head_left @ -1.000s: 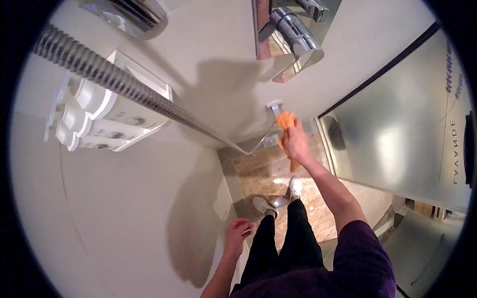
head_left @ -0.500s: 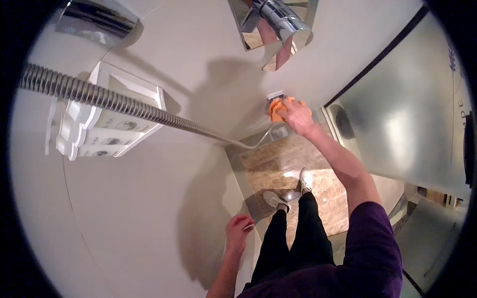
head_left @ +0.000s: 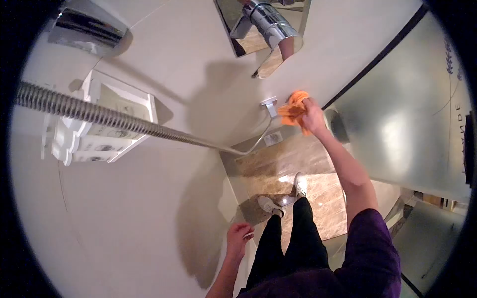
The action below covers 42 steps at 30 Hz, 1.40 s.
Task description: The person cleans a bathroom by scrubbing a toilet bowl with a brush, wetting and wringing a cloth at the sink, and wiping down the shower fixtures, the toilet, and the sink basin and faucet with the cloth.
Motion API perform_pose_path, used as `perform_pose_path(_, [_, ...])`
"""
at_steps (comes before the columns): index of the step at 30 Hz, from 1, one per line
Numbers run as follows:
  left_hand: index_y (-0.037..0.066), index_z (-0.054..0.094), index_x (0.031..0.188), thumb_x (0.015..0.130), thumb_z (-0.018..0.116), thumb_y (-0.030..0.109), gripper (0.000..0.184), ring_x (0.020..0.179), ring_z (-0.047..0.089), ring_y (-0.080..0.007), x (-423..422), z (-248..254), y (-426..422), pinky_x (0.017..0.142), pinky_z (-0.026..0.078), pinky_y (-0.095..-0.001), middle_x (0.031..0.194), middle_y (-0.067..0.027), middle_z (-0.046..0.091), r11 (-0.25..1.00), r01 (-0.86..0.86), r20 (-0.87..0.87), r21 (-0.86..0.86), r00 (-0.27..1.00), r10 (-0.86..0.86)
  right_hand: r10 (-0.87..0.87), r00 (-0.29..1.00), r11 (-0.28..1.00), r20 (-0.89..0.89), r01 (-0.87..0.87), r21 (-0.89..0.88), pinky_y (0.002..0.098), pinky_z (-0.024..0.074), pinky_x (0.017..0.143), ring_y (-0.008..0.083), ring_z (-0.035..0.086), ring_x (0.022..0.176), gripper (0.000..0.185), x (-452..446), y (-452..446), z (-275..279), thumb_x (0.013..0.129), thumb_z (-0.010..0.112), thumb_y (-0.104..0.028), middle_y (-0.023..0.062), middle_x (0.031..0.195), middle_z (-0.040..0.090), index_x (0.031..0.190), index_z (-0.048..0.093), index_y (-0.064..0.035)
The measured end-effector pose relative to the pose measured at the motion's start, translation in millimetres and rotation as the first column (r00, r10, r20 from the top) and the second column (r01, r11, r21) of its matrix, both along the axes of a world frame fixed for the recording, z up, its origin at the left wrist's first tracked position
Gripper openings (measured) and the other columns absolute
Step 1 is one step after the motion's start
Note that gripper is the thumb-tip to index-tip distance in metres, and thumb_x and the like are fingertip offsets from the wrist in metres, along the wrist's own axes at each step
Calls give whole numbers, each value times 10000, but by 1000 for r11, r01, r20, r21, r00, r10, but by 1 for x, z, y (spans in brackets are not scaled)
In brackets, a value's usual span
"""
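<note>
In my right hand [head_left: 312, 117] is a bunched orange cloth [head_left: 294, 110], close to the tiled wall. Just left of the cloth, a white and chrome wall outlet [head_left: 269, 106] joins the metal shower hose [head_left: 169, 130]. My left hand [head_left: 239, 237] hangs low beside the left wall with its fingers curled. A small white bit shows at its fingertips, too small to name.
A chrome mixer tap [head_left: 272, 25] juts from the wall above. A white corner shelf [head_left: 131, 94] hangs at left behind the hose. The frosted glass panel [head_left: 392, 119] stands at right, and a drain cover [head_left: 273, 138] lies in the marbled floor [head_left: 323, 203].
My right hand has drawn the orange cloth off the wall outlet and to the right, leaving the outlet uncovered. My left hand stays nearly where it was. The view has shifted slightly.
</note>
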<state>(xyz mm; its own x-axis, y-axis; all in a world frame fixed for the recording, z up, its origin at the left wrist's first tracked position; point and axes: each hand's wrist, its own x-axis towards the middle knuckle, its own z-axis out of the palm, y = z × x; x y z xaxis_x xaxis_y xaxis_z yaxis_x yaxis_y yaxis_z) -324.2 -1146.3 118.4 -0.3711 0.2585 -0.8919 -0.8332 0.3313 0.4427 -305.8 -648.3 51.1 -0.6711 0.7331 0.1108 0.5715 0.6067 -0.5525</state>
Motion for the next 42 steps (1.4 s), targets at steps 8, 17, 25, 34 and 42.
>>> perform_pose_path(8, [42, 639, 1047, 945, 652, 73, 108, 929, 694, -219, 18, -4, 17, 806, 569, -362, 977, -101, 691, 1000, 14, 24, -24, 1000, -13, -246, 878, 849, -411, -9, -528, 423, 536, 797, 344, 692, 864, 212, -64, -22, -40, 886, 723, -191, 185, 915, 714, 1004, 723, -14])
perform_pose_path(17, [49, 653, 1029, 929, 667, 65, 102, 929, 681, -220, 29, -14, 15, 811, 564, -373, 975, -83, 686, 999, 39, 69, 12, 997, -40, -376, 920, 849, -108, 296, -437, 467, 516, 753, 387, 679, 849, 208, -40, -35, -72, 927, 679, -196, 193, 916, 706, 1007, 692, -5])
perform_pose_path(25, [28, 632, 1095, 959, 638, 96, 151, 941, 687, -209, 8, -8, 11, 806, 561, -339, 978, -91, 680, 1000, 23, 30, -8, 999, -23, -333, 853, 942, -401, 286, -174, 481, 520, 776, 423, 657, 906, 217, -65, -103, -52, 925, 691, -221, 205, 1029, 676, 1048, 666, -43])
perform_pose_path(34, [35, 641, 1076, 955, 648, 89, 132, 906, 686, -203, 1, -14, -14, 793, 559, -339, 967, -78, 691, 993, -92, -5, 75, 996, 93, -466, 837, 800, -288, 259, -541, 458, 497, 917, 427, 636, 1073, 377, -91, -154, -33, 921, 665, -152, 251, 1152, 653, 1262, 598, -6])
perform_pose_path(42, [48, 649, 1045, 956, 637, 77, 95, 895, 685, -194, 1, -6, -28, 805, 560, -352, 955, -72, 690, 986, -160, 26, 38, 987, 159, -816, 544, 545, -192, 617, -567, 438, 444, 997, 378, 453, 1222, 667, -239, -137, -96, 834, 562, 43, 232, 1417, 340, 1436, 279, -7])
